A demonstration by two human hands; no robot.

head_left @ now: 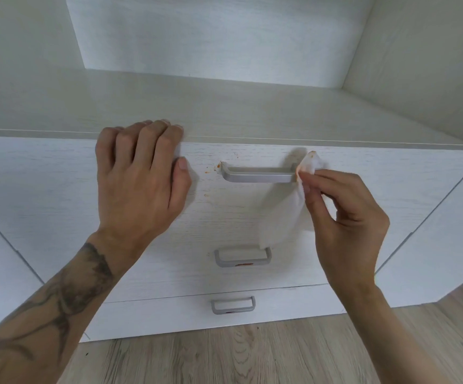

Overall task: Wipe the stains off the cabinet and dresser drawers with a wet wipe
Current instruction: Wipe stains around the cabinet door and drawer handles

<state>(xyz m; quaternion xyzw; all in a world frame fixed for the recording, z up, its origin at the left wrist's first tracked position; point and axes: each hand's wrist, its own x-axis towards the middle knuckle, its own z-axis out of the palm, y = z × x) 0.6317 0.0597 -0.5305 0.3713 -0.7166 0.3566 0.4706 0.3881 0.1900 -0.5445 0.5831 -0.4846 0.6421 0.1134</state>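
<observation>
A white wood-grain dresser (58,189) fills the view, its top drawer (238,217) carrying the top handle (260,174), a grey metal bar at the middle of the drawer front. Far below the top handle runs a pale plank floor (252,356). Left of the top handle, the left hand (139,176) grips the dresser's upper edge, fingers curled over it and thumb flat on the drawer front. Right of and below the top handle, the right hand (346,217) pinches a wet wipe (283,217) between thumb and fingertips. The wipe is white, thin and crumpled; its upper corner, tinged orange, touches the right end of the top handle, and the rest hangs down below it. Straight below the top handle sit a middle handle (242,257) with a red smear and a bottom handle (233,304). Orange-red stains (213,167) speckle the drawer front just left of the top handle.
</observation>
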